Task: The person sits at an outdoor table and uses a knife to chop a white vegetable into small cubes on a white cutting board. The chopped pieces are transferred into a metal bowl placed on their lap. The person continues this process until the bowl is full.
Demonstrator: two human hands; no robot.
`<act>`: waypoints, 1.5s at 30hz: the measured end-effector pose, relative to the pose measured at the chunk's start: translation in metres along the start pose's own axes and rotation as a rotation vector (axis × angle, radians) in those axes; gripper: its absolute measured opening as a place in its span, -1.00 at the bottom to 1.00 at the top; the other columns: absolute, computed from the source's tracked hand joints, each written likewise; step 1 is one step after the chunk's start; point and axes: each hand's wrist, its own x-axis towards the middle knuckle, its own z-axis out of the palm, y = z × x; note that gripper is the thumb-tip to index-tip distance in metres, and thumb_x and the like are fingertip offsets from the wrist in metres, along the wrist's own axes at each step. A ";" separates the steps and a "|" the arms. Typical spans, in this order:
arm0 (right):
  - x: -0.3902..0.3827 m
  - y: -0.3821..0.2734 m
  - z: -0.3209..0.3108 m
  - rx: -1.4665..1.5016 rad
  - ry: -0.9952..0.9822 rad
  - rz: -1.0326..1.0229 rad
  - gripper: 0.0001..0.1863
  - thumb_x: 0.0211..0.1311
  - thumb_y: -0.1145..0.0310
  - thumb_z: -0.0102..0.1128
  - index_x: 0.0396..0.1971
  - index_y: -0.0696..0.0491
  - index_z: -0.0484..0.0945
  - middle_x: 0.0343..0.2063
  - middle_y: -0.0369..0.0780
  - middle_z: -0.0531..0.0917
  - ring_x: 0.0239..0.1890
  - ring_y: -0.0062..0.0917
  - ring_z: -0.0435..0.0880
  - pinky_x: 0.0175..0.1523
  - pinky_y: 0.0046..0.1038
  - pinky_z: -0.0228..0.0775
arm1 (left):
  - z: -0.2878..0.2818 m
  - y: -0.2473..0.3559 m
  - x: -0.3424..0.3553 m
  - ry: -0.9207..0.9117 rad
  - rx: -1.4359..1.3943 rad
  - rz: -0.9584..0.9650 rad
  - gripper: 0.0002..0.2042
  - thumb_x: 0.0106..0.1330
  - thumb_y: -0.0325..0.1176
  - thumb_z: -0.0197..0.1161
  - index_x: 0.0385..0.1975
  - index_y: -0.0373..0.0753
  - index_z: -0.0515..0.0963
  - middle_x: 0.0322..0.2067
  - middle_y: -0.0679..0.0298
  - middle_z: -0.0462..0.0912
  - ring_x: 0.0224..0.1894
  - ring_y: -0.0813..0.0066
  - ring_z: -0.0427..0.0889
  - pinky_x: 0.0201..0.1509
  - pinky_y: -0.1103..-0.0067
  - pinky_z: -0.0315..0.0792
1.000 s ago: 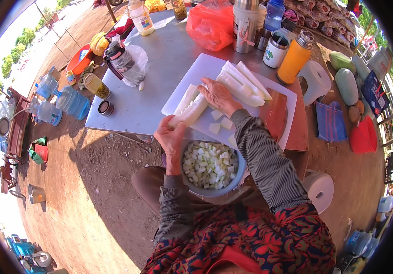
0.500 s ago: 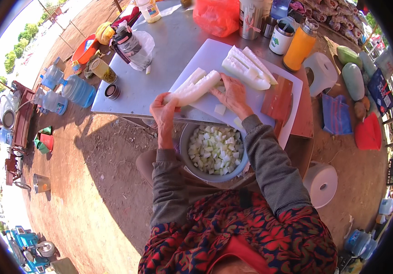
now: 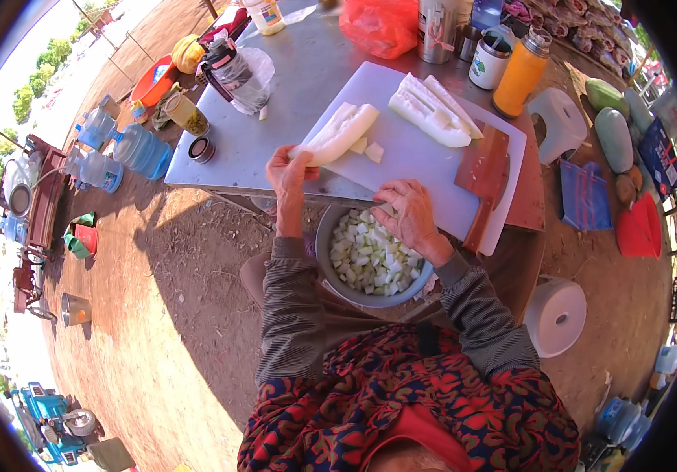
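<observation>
My left hand grips the near end of a pale peeled melon strip resting on the white cutting board. My right hand is at the board's front edge with fingers curled; what they hold, if anything, is hidden. Below it a grey bowl contains several white cubes. More long pieces lie at the back of the board, a few chunks beside the held strip. A reddish-brown cleaver lies on the board's right side.
The metal table holds a dark-lidded bottle, red plastic bag, steel flask, white cup, orange thermos. White stools and melons are at right, water jugs at left.
My right hand has left the strip and moved down toward me to the board's front edge above the bowl. My left hand still grips the strip, which has shifted slightly.
</observation>
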 end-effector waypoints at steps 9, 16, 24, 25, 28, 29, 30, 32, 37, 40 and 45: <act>0.080 0.014 0.047 -0.201 0.054 0.048 -0.50 0.01 0.20 0.38 -0.04 0.11 0.55 -0.03 -0.18 0.57 0.14 -0.24 0.43 0.27 -0.22 0.18 | 0.013 0.003 0.001 -0.003 0.004 -0.046 -0.68 0.08 -0.43 0.28 -0.18 -0.46 0.50 -0.38 0.08 0.65 -0.54 0.40 0.67 -0.51 0.56 0.60; 0.042 0.008 0.037 -0.001 -0.043 -0.087 -0.51 0.00 0.21 0.37 -0.06 0.14 0.56 -0.02 -0.13 0.59 0.16 -0.26 0.45 0.30 -0.23 0.18 | 0.013 -0.010 0.000 -0.138 0.025 0.028 -0.65 0.13 -0.43 0.24 -0.11 -0.54 0.51 -0.33 0.06 0.66 -0.46 0.38 0.68 -0.39 0.54 0.64; -0.005 -0.017 -0.038 0.140 0.007 -0.132 -0.59 0.00 0.28 0.40 -0.13 0.11 0.59 0.00 -0.09 0.56 0.05 -0.15 0.52 0.17 -0.19 0.36 | 0.015 -0.015 -0.043 -0.184 0.175 0.046 -0.69 0.18 -0.51 0.20 -0.08 -0.49 0.53 -0.30 0.05 0.67 -0.41 0.38 0.69 -0.36 0.56 0.65; -0.010 -0.013 -0.057 0.098 0.091 -0.055 -0.60 0.01 0.28 0.40 -0.13 0.10 0.59 0.01 -0.08 0.55 0.04 -0.14 0.52 0.17 -0.19 0.36 | 0.016 -0.013 -0.053 -0.191 0.197 0.042 -0.69 0.18 -0.52 0.20 -0.08 -0.49 0.54 -0.29 0.06 0.66 -0.40 0.39 0.69 -0.36 0.56 0.65; -0.032 0.026 -0.108 -0.316 0.335 0.064 -0.54 0.05 0.22 0.40 -0.05 0.07 0.54 0.01 -0.05 0.52 -0.01 -0.11 0.53 0.08 -0.19 0.41 | 0.024 -0.010 -0.082 -0.167 0.176 0.052 -0.67 0.10 -0.53 0.22 -0.11 -0.50 0.55 -0.37 0.11 0.67 -0.48 0.53 0.65 -0.39 0.62 0.58; -0.040 0.037 -0.118 -0.392 0.306 0.118 -0.50 0.04 0.18 0.40 -0.02 0.06 0.52 -0.01 -0.05 0.52 -0.03 -0.12 0.53 0.04 -0.18 0.43 | 0.023 -0.014 -0.088 -0.168 0.181 0.073 -0.67 0.09 -0.53 0.22 -0.11 -0.50 0.55 -0.37 0.12 0.67 -0.48 0.53 0.65 -0.39 0.62 0.57; -0.049 0.047 -0.124 -0.469 0.277 0.174 -0.46 0.03 0.15 0.41 0.00 0.05 0.50 -0.04 -0.05 0.52 -0.05 -0.12 0.54 0.00 -0.18 0.44 | 0.025 -0.016 -0.094 -0.171 0.184 0.093 -0.67 0.09 -0.53 0.23 -0.11 -0.50 0.55 -0.37 0.13 0.67 -0.48 0.54 0.65 -0.39 0.63 0.57; -0.063 0.052 -0.124 -0.526 0.167 0.334 -0.38 0.01 0.08 0.42 0.05 0.03 0.46 -0.09 -0.05 0.51 -0.07 -0.12 0.55 -0.06 -0.18 0.46 | 0.032 -0.016 -0.102 -0.141 0.135 0.052 -0.64 0.06 -0.53 0.31 -0.10 -0.48 0.55 -0.37 0.16 0.67 -0.46 0.57 0.64 -0.37 0.63 0.55; -0.061 0.047 -0.114 -0.430 -0.020 0.607 -0.27 -0.07 0.10 0.44 0.13 0.03 0.38 -0.14 -0.04 0.50 -0.09 -0.10 0.57 -0.10 -0.16 0.47 | 0.043 -0.019 -0.105 -0.112 0.143 0.046 -0.58 -0.01 -0.48 0.42 -0.09 -0.41 0.57 -0.36 0.20 0.68 -0.35 0.59 0.63 -0.27 0.63 0.55; -0.061 0.063 -0.102 -0.426 0.097 0.568 -0.28 -0.08 0.25 0.37 0.15 0.07 0.34 -0.15 -0.03 0.52 -0.16 -0.14 0.61 -0.12 -0.18 0.48 | 0.048 -0.024 -0.100 -0.086 0.180 0.100 -0.58 -0.05 -0.44 0.45 -0.12 -0.40 0.59 -0.36 0.24 0.68 -0.30 0.62 0.61 -0.22 0.63 0.55; -0.066 0.070 -0.122 0.471 0.403 0.800 -0.41 0.00 0.45 0.18 0.11 0.23 0.32 -0.46 -0.20 0.56 -0.52 -0.46 0.59 -0.44 -0.40 0.50 | 0.056 -0.015 -0.106 -0.015 0.310 0.134 -0.65 -0.04 -0.48 0.43 -0.19 -0.36 0.63 -0.44 0.28 0.68 -0.40 0.64 0.62 -0.27 0.61 0.55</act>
